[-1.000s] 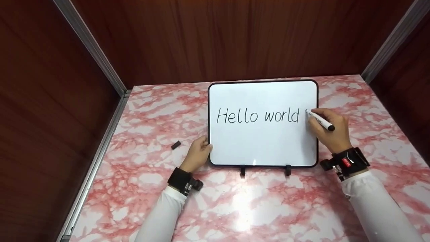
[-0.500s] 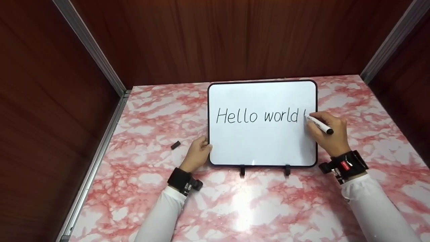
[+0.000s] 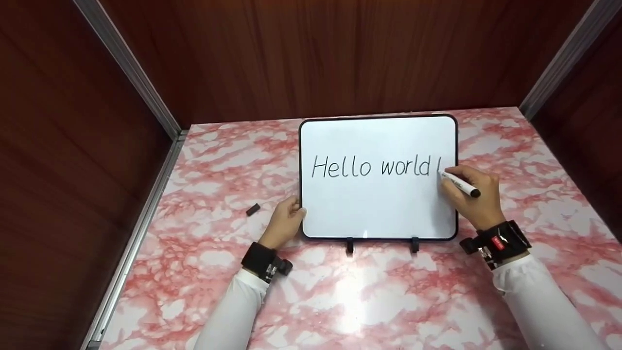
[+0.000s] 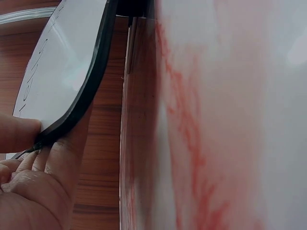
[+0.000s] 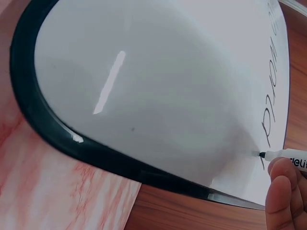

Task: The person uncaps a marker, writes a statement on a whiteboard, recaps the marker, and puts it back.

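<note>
A whiteboard with a dark frame stands propped on the table, bearing "Hello world" in thin black letters and a slanted stroke after it. My left hand grips its lower left edge; in the left wrist view the thumb lies on the white face and the fingers are behind the frame. A white marker with a black end is pinched in my right hand by the board's right edge. In the right wrist view the black marker tip is at the lower part of that stroke.
A small black marker cap lies left of my left hand. Two black feet hold the board's bottom edge. The table has a red and white marbled top, with dark wood panels behind and at both sides.
My right hand has moved the marker downward, and a slanted black stroke has appeared to the right of "world". My left hand has kept its grip on the whiteboard.
</note>
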### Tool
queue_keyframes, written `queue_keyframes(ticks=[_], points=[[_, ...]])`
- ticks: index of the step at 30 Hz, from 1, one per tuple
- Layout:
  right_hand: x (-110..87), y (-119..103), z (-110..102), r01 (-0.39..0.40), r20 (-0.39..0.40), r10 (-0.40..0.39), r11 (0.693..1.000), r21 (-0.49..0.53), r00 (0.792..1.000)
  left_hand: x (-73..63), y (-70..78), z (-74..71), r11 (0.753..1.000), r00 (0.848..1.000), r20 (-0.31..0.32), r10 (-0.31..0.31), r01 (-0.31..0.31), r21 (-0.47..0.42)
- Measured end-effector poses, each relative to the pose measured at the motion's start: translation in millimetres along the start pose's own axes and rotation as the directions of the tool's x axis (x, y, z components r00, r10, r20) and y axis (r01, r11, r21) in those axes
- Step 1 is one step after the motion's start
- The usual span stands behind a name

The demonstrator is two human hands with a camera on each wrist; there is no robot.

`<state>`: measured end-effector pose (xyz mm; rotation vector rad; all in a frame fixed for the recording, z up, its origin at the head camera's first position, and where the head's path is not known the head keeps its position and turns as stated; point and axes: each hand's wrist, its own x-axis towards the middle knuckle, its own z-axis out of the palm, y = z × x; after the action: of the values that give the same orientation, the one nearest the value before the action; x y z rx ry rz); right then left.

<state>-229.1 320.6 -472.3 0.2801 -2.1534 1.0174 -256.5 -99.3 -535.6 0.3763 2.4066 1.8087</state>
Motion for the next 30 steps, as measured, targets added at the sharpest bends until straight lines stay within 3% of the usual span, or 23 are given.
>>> queue_keyframes(ticks=[30], points=[[-7.2, -1.4, 0.0, -0.016, -0.01, 0.016, 1.0, 0.002, 1.0, 0.2, 0.1, -0.1, 1.0, 1.0, -0.008, 0.02, -0.02, -0.007]])
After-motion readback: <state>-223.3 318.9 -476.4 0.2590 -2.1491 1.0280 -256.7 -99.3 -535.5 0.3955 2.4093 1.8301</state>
